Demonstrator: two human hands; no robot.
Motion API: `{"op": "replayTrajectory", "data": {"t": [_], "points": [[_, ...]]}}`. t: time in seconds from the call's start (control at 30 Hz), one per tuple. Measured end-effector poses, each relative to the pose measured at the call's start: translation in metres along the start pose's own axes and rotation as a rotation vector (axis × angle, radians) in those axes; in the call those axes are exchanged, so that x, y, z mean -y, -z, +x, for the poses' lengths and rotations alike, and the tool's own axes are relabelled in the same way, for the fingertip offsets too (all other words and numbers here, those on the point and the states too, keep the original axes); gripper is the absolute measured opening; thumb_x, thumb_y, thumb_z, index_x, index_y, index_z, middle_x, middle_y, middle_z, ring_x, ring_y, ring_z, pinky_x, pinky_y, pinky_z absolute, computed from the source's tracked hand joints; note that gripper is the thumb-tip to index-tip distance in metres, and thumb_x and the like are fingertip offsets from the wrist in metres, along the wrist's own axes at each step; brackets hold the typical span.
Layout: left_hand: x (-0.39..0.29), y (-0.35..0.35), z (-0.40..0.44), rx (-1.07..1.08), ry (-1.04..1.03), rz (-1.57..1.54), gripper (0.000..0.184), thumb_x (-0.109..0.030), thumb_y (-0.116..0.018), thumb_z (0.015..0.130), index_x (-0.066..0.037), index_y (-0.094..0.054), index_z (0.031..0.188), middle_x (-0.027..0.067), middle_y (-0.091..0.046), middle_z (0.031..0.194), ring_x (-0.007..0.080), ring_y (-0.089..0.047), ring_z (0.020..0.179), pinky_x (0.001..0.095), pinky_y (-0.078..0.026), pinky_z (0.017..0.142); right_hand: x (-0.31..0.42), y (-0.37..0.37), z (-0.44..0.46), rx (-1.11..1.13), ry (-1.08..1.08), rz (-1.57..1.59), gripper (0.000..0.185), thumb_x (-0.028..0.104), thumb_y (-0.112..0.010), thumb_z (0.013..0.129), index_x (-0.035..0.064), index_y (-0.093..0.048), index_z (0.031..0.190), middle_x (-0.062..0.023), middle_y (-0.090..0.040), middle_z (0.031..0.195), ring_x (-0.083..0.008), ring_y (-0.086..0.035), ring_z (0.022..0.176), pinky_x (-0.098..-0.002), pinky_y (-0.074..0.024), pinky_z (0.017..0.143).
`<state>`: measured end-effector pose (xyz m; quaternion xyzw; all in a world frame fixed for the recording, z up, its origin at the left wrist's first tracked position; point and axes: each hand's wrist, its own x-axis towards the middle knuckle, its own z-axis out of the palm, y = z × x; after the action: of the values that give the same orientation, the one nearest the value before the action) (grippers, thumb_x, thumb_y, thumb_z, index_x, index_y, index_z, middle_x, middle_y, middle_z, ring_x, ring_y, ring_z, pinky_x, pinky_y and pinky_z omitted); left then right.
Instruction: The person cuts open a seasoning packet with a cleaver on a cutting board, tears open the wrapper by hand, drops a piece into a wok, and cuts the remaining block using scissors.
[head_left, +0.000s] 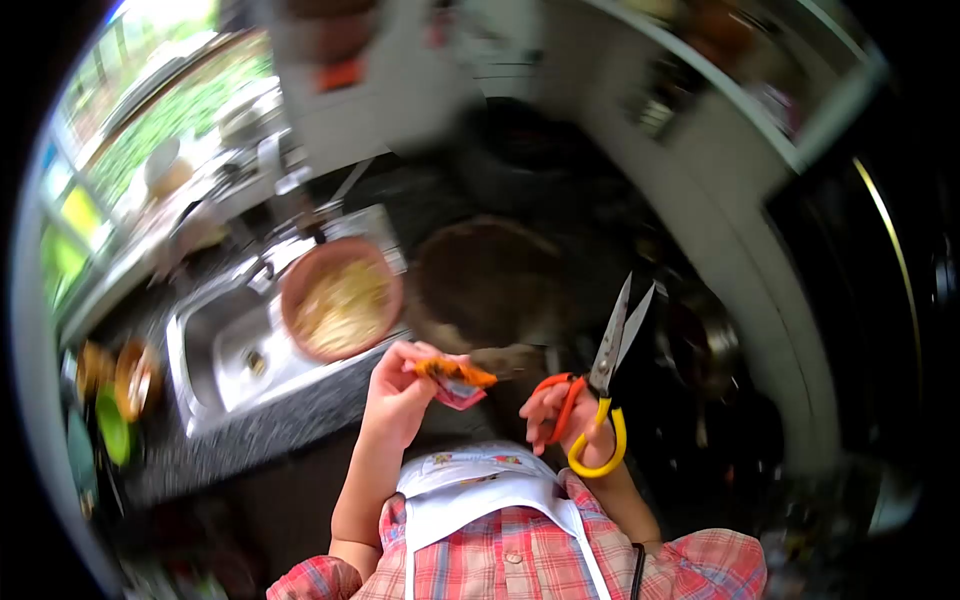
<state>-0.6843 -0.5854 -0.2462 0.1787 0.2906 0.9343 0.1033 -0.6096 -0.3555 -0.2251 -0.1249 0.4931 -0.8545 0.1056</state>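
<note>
My left hand is closed on a small orange and pink packet, pinched by its left end in front of the apron. To its right, my right hand grips scissors by one red and one yellow handle. The blades point up and away from me and stand slightly apart. Packet and scissors do not touch. Beyond my left hand, a round terracotta-coloured bowl with pale yellow, stringy food in it rests at the sink's right side.
A steel sink is set in the dark speckled counter. A large dark pan lies beyond my hands, with a metal pot at the right. Green and orange containers stand at far left, below a window.
</note>
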Motion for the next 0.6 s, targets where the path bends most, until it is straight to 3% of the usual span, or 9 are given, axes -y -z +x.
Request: {"op": "replayTrajectory", "data": {"t": [0.13, 0.17, 0.2, 0.23, 0.3, 0.37, 0.5, 0.57, 0.6], "points": [[0.094, -0.089, 0.053, 0.336, 0.184, 0.163, 0.021, 0.0, -0.071, 0.07, 0.0, -0.059, 0.087, 0.0102, -0.059, 0.09, 0.0179, -0.056, 0.088, 0.0295, -0.044, 0.078, 0.042, 0.038, -0.119, -0.189, 0.194, -0.065, 0.06, 0.041, -0.063, 0.077, -0.003, -0.04, 0.111, -0.024, -0.049, 0.11, -0.0205, -0.057, 0.088, -0.0278, -0.051, 0.068], [0.116, -0.112, 0.061, 0.395, 0.259, 0.168, 0.02, 0.0, -0.07, 0.071, 0.0, -0.058, 0.087, 0.0095, -0.058, 0.09, 0.0152, -0.056, 0.09, 0.0289, -0.044, 0.078, 0.046, 0.036, -0.151, -0.324, 0.226, -0.047, 0.061, 0.041, -0.064, 0.076, -0.0047, -0.042, 0.11, -0.0243, -0.049, 0.111, -0.0207, -0.057, 0.088, -0.0289, -0.0511, 0.069], [0.134, -0.135, 0.072, 0.454, 0.337, 0.18, 0.026, -0.011, -0.075, 0.07, -0.004, -0.054, 0.085, 0.0113, -0.059, 0.088, 0.0206, -0.058, 0.087, 0.0328, -0.045, 0.078, 0.051, 0.033, -0.167, -0.436, 0.301, -0.104, 0.06, 0.041, -0.063, 0.077, -0.0047, -0.042, 0.109, -0.0246, -0.049, 0.11, -0.0204, -0.058, 0.084, -0.0288, -0.0509, 0.068], [0.152, -0.166, 0.075, 0.558, 0.443, 0.109, 0.026, -0.01, -0.074, 0.071, -0.004, -0.053, 0.086, 0.0108, -0.06, 0.09, 0.0202, -0.058, 0.089, 0.0329, -0.046, 0.078, 0.053, 0.027, -0.193, -0.549, 0.369, -0.15, 0.059, 0.042, -0.062, 0.077, -0.0047, -0.043, 0.108, -0.0249, -0.05, 0.109, -0.02, -0.059, 0.08, -0.0288, -0.0507, 0.067], [0.191, -0.211, 0.075, 0.737, 0.573, -0.004, 0.019, -0.002, -0.068, 0.075, -0.003, -0.052, 0.085, 0.0101, -0.059, 0.092, 0.018, -0.059, 0.085, 0.0303, -0.049, 0.077, 0.051, 0.026, -0.25, -0.696, 0.241, -0.302, 0.055, 0.046, -0.053, 0.081, -0.003, -0.046, 0.105, -0.0218, -0.055, 0.098, -0.0209, -0.06, 0.071, -0.0283, -0.0495, 0.062], [0.239, -0.25, 0.067, 0.961, 0.613, 0.003, 0.018, -0.002, -0.068, 0.076, -0.004, -0.051, 0.083, 0.0053, -0.058, 0.087, 0.0127, -0.058, 0.082, 0.0267, -0.049, 0.073, 0.028, 0.021, -0.289, -0.879, 0.456, -0.46, 0.054, 0.048, -0.049, 0.083, -0.0021, -0.048, 0.103, -0.0183, -0.056, 0.09, -0.0203, -0.058, 0.067, -0.0279, -0.0484, 0.06], [0.314, -0.349, 0.011, 1.202, 0.402, -0.013, 0.027, -0.016, -0.075, 0.071, -0.005, -0.051, 0.075, 0.0026, -0.054, 0.079, 0.0115, -0.053, 0.074, 0.0266, -0.045, 0.064, 0.013, 0.018, -0.316, -1.253, 0.532, -0.454, 0.053, 0.048, -0.048, 0.083, -0.0018, -0.048, 0.103, -0.0178, -0.056, 0.09, -0.0202, -0.058, 0.067, -0.0277, -0.0481, 0.059], [0.343, -0.4, -0.034, 1.179, 0.425, -0.109, 0.032, -0.016, -0.077, 0.063, -0.006, -0.048, 0.071, 0.0052, -0.05, 0.076, 0.0164, -0.052, 0.071, 0.0298, -0.044, 0.061, 0.013, 0.02, -0.325, -1.37, 0.524, -0.447, 0.053, 0.048, -0.048, 0.083, -0.0017, -0.048, 0.103, -0.0175, -0.056, 0.09, -0.0201, -0.058, 0.067, -0.0276, -0.0479, 0.059], [0.368, -0.424, -0.063, 1.122, 0.304, -0.145, 0.034, -0.014, -0.077, 0.06, -0.006, -0.045, 0.069, 0.0058, -0.048, 0.076, 0.0195, -0.05, 0.071, 0.0315, -0.043, 0.062, 0.015, 0.024, -0.329, -1.411, 0.513, -0.443, 0.053, 0.048, -0.048, 0.083, -0.0016, -0.048, 0.103, -0.0174, -0.056, 0.09, -0.0201, -0.057, 0.066, -0.0276, -0.0478, 0.059]]}}
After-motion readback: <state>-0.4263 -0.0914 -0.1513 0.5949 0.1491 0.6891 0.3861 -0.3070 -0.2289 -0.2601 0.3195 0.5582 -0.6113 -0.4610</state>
